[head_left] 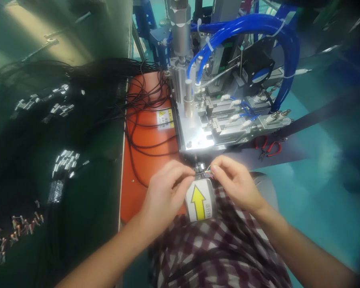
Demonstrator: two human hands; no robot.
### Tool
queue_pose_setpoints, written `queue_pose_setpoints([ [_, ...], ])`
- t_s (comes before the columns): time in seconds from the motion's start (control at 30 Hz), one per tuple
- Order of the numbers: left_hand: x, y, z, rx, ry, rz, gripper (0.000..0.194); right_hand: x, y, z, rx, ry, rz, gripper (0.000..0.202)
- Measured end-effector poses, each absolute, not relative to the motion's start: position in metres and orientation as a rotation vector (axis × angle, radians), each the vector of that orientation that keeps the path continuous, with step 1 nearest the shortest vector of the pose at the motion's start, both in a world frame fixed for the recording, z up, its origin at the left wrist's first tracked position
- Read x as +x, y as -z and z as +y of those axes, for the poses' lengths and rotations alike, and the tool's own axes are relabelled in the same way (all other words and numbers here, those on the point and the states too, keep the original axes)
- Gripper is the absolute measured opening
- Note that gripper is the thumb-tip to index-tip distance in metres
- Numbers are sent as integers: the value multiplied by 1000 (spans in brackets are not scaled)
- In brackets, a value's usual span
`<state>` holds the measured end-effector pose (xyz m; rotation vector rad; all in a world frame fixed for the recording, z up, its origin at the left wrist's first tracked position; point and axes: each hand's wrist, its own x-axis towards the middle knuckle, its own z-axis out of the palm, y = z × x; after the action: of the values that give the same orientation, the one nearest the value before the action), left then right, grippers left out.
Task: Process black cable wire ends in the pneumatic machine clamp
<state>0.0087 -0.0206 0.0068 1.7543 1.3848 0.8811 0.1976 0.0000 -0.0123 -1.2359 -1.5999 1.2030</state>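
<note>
Two bare hands meet at a thin wire (208, 171) just in front of the machine's (195, 134) metal plate, over a small black block (200, 166). The wire's long axis runs across the person's front, roughly left to right, with its pale, finer strands toward the right hand (238, 182). That hand pinches the strands between thumb and forefinger, its other fingers curled in. The left hand (166, 188) pinches the darker stretch with thumb and fingertips, the back of the hand turned up. Below the wire, a yellow arrow (198, 203) on a white label points away from the person, crosswise to the wire.

Fingertips cover both ends of the wire, so its full length is hidden; the colours of its strands and whether it touches the block are hard to make out. Black cables (156, 154) cross the orange tabletop (150, 166) and disappear behind the machine. Red-handled pliers (267, 151) lie beyond the right hand. Shiny metal pieces (66, 162) at far left are blurred, and both forearms are cut off below.
</note>
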Motion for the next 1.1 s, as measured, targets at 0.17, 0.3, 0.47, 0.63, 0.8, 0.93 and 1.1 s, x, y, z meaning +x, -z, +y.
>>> queue_pose_setpoints([
  [0.17,5,7,-11,2028,-937,1350,19,195,28,9,-1253,-1241,-1492,23],
  [0.3,1,11,-9,2139,-949,1328,24,190,33,9,-1231,-1306,-1437,23],
  [0.47,-5,13,-10,2245,-947,1269,30,187,35,6,-1228,-1292,-1423,23],
  [0.63,-3,13,-13,2324,-858,1324,32,188,38,5,-1250,-1279,-1440,24],
  [0.8,-2,13,-14,2418,-801,1380,32,187,42,4,-1274,-1266,-1442,23],
  [0.93,-1,12,-15,2453,-759,1427,31,187,44,4,-1269,-1238,-1462,22],
  [1.1,0,12,-14,2503,-727,1448,32,187,46,4,-1278,-1228,-1465,21],
])
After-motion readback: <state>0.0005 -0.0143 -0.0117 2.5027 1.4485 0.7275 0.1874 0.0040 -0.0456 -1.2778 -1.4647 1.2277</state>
